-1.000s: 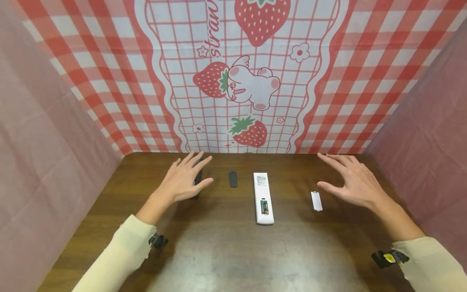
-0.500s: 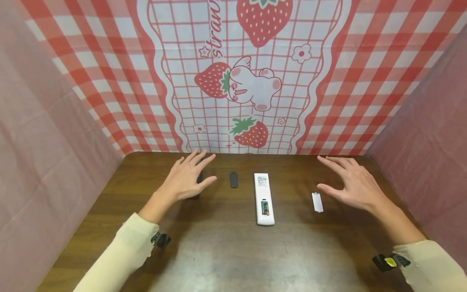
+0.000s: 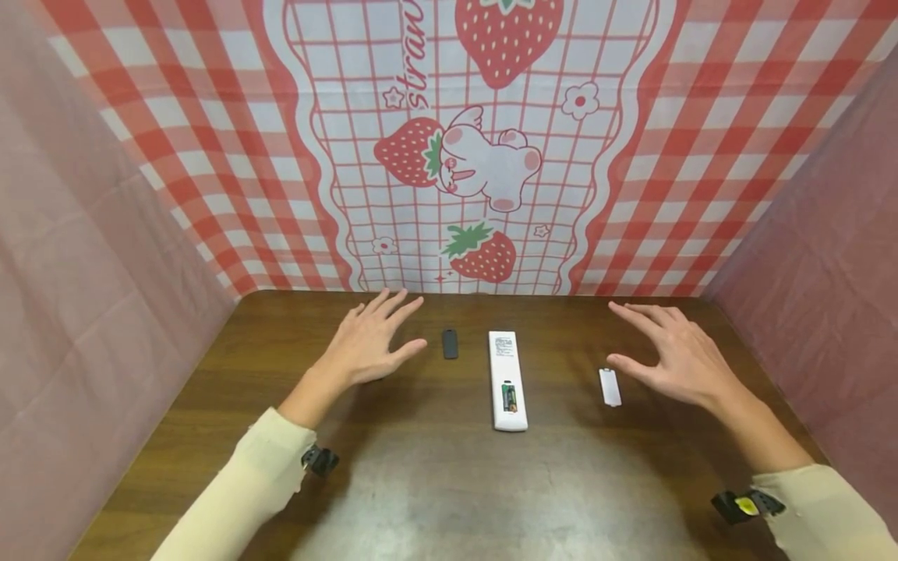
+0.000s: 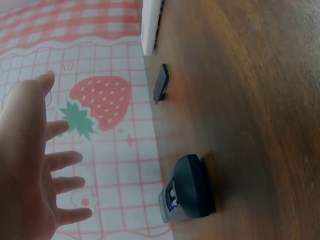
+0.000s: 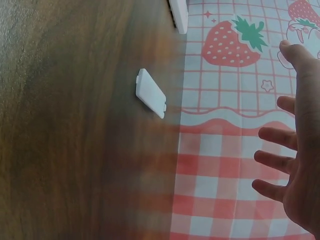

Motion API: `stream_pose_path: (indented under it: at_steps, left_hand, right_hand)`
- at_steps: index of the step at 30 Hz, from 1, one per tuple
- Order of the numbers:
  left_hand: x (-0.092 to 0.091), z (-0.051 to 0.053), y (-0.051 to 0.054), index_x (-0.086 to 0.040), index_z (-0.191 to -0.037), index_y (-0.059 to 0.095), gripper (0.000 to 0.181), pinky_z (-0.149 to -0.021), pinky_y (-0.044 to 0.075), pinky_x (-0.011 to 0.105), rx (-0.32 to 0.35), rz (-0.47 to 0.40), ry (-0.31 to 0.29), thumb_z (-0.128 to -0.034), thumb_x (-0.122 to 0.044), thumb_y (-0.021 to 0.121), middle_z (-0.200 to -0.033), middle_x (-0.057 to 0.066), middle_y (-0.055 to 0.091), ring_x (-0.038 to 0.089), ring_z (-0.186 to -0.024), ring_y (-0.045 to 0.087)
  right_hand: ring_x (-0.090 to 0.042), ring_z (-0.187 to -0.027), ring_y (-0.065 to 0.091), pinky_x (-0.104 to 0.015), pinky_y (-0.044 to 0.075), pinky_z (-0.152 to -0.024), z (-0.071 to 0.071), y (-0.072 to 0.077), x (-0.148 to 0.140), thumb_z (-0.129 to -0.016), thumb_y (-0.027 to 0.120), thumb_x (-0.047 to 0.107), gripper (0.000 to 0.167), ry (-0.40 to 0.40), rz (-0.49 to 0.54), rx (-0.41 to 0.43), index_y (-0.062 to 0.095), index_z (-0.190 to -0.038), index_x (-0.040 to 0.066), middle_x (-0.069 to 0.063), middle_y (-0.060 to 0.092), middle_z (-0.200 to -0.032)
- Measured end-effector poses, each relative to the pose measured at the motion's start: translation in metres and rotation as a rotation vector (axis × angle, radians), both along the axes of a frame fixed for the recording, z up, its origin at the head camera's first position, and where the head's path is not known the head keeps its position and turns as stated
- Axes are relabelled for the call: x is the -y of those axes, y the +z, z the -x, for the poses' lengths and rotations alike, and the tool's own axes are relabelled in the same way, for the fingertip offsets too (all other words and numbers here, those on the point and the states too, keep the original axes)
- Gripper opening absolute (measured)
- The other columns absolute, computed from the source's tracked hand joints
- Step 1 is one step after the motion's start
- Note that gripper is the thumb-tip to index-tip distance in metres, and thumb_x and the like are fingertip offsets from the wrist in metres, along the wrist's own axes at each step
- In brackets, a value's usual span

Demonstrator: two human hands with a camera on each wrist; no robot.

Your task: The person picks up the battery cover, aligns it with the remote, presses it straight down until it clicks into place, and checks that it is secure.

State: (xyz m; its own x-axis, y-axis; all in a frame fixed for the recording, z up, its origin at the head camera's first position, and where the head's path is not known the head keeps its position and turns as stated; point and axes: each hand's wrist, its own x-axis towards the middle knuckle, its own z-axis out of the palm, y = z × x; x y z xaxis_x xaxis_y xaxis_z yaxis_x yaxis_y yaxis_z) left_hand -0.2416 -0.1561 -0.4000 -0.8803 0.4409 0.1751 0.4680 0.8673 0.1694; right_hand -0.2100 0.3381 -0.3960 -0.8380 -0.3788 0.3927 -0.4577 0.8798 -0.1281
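My left hand [image 3: 365, 343] hovers with spread fingers and holds nothing. Under it, mostly hidden in the head view, is a dark device; the left wrist view shows this black and grey device [image 4: 192, 187] with an uncovered compartment. A small black cover [image 3: 450, 344] lies to that hand's right. At the middle lies a white remote [image 3: 503, 362], its back up, with batteries [image 3: 509, 397] visible in its compartment. My right hand [image 3: 680, 354] is raised, fingers spread and holding nothing, to the right of a white cover [image 3: 609, 387] lying on the table.
The wooden table [image 3: 449, 483] reaches back to a red-and-white checked cloth [image 3: 708, 156] with strawberry prints. Pink cloth [image 3: 91, 234] hangs at the left side, and more pink cloth [image 3: 835, 257] hangs at the right.
My left hand has moved a little to the right, now hiding nearly all of the dark device in the head view. The right hand has barely moved, and the objects lie as before.
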Motion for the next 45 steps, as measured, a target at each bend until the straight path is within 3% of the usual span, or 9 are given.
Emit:
stream_pose_path:
  at_steps: [19, 33, 45]
  left_hand:
    - [-0.017, 0.004, -0.008, -0.028, -0.177, 0.039, 0.079, -0.133, 0.036, 0.081, 0.043, -0.048, -0.01, -0.11, -0.067, 0.053, -0.187, 0.011, 0.033, 0.044, -0.174, 0.03]
    - [-0.028, 0.004, -0.01, -0.028, -0.176, 0.04, 0.078, -0.128, 0.041, 0.083, 0.064, -0.081, -0.021, -0.1104, -0.066, 0.053, -0.187, 0.009, 0.034, 0.042, -0.174, 0.03]
    - [-0.036, 0.006, -0.015, -0.028, -0.177, 0.039, 0.077, -0.131, 0.035, 0.085, 0.115, -0.104, -0.009, -0.1116, -0.067, 0.052, -0.188, 0.009, 0.033, 0.04, -0.176, 0.027]
  right_hand:
    - [-0.041, -0.126, 0.064, -0.064, 0.06, -0.085, -0.003, -0.011, 0.006, -0.091, 0.089, 0.043, 0.081, 0.004, 0.029, -0.002, 0.059, -0.164, 0.024, -0.018, 0.07, -0.149]
    - [-0.042, -0.129, 0.063, -0.067, 0.06, -0.086, -0.004, -0.015, 0.008, -0.092, 0.089, 0.045, 0.08, 0.001, 0.038, 0.018, 0.059, -0.164, 0.026, -0.017, 0.069, -0.15]
    - [-0.039, -0.127, 0.063, -0.063, 0.06, -0.082, -0.003, -0.022, 0.012, -0.092, 0.089, 0.044, 0.079, 0.02, 0.037, 0.0, 0.06, -0.163, 0.026, -0.014, 0.07, -0.149]
